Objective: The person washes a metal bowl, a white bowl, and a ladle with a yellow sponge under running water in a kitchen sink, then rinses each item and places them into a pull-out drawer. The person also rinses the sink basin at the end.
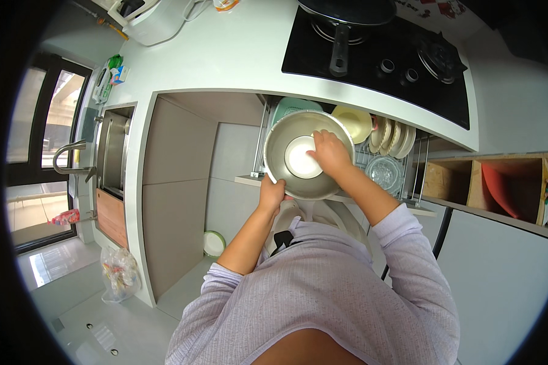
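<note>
A large metal basin is held over an open wire dish drawer. My left hand grips the basin's lower left rim. Inside the basin lies a smaller white bowl, and my right hand is closed on its right edge, fingers over the rim. Behind the basin a green plastic basket and a pale yellow bowl show in the drawer. To their right, scalloped plates stand on edge, with glass bowls nearer to me.
Above the drawer are the white countertop edge and a gas hob bearing a black pan. A sink is at the left, wooden compartments at the right. A plastic bag hangs at lower left.
</note>
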A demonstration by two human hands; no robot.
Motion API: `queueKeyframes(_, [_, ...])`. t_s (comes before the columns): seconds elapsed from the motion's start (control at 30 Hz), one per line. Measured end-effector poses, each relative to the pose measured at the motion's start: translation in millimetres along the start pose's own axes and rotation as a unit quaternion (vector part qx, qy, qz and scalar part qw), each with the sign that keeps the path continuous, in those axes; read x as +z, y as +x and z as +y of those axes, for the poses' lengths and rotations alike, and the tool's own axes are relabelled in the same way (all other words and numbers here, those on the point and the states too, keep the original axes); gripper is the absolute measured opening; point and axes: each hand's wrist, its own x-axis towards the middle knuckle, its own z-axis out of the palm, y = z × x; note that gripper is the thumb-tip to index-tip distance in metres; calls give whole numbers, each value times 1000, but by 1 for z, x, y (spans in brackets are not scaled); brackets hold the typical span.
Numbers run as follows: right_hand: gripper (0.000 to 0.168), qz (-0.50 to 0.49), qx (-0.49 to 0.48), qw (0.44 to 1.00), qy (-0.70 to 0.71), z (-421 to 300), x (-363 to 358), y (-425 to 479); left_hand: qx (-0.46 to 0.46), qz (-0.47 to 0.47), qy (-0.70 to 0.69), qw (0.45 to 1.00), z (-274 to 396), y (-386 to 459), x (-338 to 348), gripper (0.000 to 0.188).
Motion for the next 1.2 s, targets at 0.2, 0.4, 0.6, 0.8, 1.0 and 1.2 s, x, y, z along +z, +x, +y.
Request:
queueKeyframes(0.2, [87,-79,-85,993,-4,-28,-27,-11,37,-19,37,998,17,-11,6,42])
queueKeyframes(0.4, [86,-156,-90,984,-14,-27,-35,-8,45,-35,40,998,19,-13,6,40])
queueKeyframes(0.6, [80,-108,-58,987,100,-14,-39,-11,145,-42,98,984,-7,3,-4,43])
queueKeyframes(0.8, [75,-93,-39,987,124,-17,-41,-15,76,-43,16,996,16,-21,6,44])
queueKeyframes(1.0, [76,-64,-29,988,140,-16,-35,-18,115,-1,42,993,-5,-6,1,42])
queueKeyframes(1.2, [75,-54,6,978,203,-13,-34,-18,123,-42,81,988,-15,5,-3,45])
